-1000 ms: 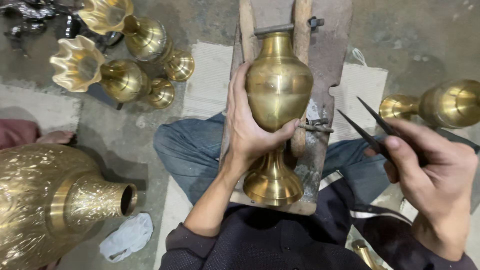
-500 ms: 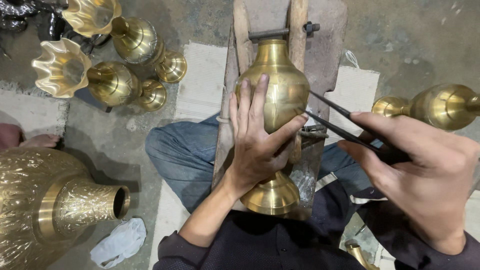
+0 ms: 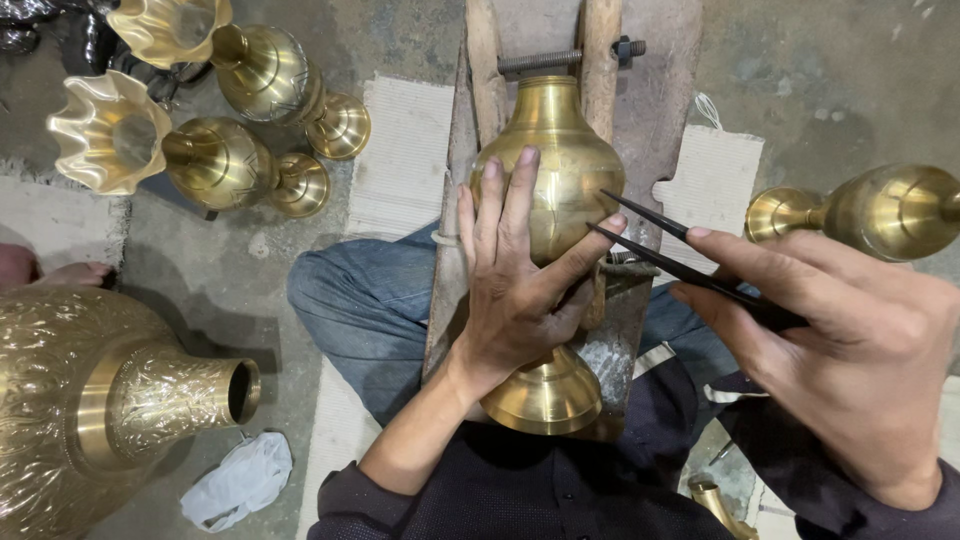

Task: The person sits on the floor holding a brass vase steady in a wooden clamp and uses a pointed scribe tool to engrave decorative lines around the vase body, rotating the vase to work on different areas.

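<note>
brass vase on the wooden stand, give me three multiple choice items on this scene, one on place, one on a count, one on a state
1. Where does the left hand rest?
A. on the body of the brass vase
B. on the white cloth
C. on the engraved vase

2. How many vases with fluted, flower-like mouths lie at upper left?
A. one
B. two
C. four

3. How do the two tips of the dark pointed tool in the right hand stand?
A. spread apart, at the vase's side
B. closed together
C. hidden inside the vase

Answers:
1 A, the fingers lie spread over the vase's belly.
2 B, two fluted vases lie side by side.
3 A, two separate points show beside the brass.
</note>
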